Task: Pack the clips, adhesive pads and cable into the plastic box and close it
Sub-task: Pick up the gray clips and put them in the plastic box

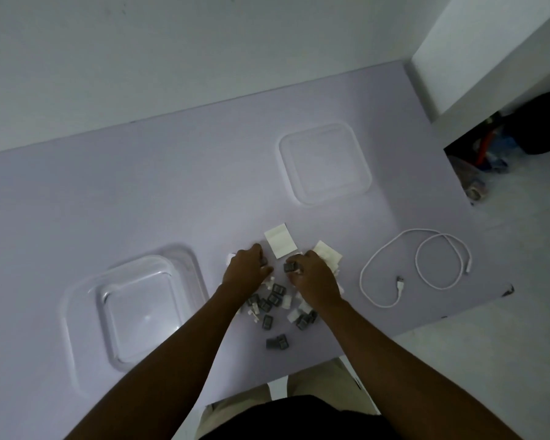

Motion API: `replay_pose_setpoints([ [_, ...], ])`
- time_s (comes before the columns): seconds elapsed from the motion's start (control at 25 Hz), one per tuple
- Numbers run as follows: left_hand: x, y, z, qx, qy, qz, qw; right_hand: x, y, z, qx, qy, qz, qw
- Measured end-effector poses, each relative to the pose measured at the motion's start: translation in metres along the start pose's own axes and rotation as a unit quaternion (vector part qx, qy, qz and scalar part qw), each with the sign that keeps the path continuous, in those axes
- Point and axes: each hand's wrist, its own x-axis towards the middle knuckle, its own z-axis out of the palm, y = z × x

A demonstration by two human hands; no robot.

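The fingers (pixel 265 267) of the left hand (pixel 246 270) are curling down onto the desk (pixel 108 201), their tips tucked under. We cannot tell whether they are gripping anything, though something dark is showing at the knuckles. The fingers (pixel 294 260) of the right hand (pixel 315 279) are curling narrowly round a grey clip (pixel 289 267), pinching it just above the pile.

Much is lying out of our sight. Both forearms are crossing the heap of clips (pixel 273 301), so we are seeing only the grey and white pieces between the wrists, and in the dim light their shapes are blurring together. The left hand is covering most of a small white piece at its outer edge. The right hand is hiding the near part of a fanned stack of adhesive pads (pixel 327 254). Another square pad (pixel 280 244) is lying in full view between the two hands, just beyond the fingertips.

The plastic box (pixel 146 312) is sitting left of the hands, mouth up. Its clear walls are hard to trace, and the left forearm is cutting off its near corner. Its lid (pixel 324 163) is lying flat well beyond the right hand.

The cable (pixel 417 263) is resting right of the pads, apart from them, in loose overlapping loops. Its long spread is running left to right along the desk. The USB plug (pixel 400 278) is lying inside the left loop, pointing toward us, and the other end is lying at the far right.
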Motion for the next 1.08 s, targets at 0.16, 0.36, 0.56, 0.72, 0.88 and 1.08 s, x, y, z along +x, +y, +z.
replay_pose_setpoints([
  [0.16,0.006,-0.001,0.005,0.025,0.008,0.012,1.0,0.004,0.003,0.007,-0.065,0.013,-0.016,0.998],
  [0.36,0.008,-0.004,-0.001,-0.057,0.003,-0.013,0.998,0.002,-0.002,0.006,0.08,0.053,0.019,0.995],
  [0.56,-0.011,-0.01,-0.022,-0.167,0.007,-0.058,0.984,-0.016,-0.016,-0.008,0.434,0.053,0.145,0.888],
  [0.72,-0.034,-0.023,-0.041,-0.313,-0.053,-0.097,0.943,-0.036,-0.03,-0.014,0.682,-0.022,0.262,0.683],
  [0.88,-0.041,-0.047,-0.047,-0.154,0.0,-0.062,0.986,-0.041,-0.048,-0.015,0.656,-0.037,0.247,0.712],
  [1.08,-0.042,-0.065,-0.041,0.103,-0.007,-0.036,0.994,-0.04,-0.043,0.001,0.504,0.002,0.224,0.834],
])
